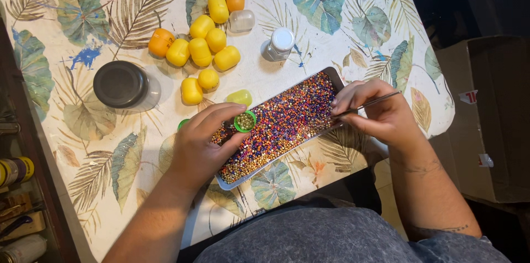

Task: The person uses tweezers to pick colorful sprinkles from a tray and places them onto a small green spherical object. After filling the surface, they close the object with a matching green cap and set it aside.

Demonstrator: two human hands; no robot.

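The left hand (201, 144) pinched a small green cap (245, 121) over the bead tray (334, 73); the right hand (375, 109) gripped tweezers (369, 105).

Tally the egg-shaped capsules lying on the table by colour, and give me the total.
Yellow capsules: 8
Orange capsules: 2
Clear capsule: 1
Pale yellow-green capsule: 1
Total: 12
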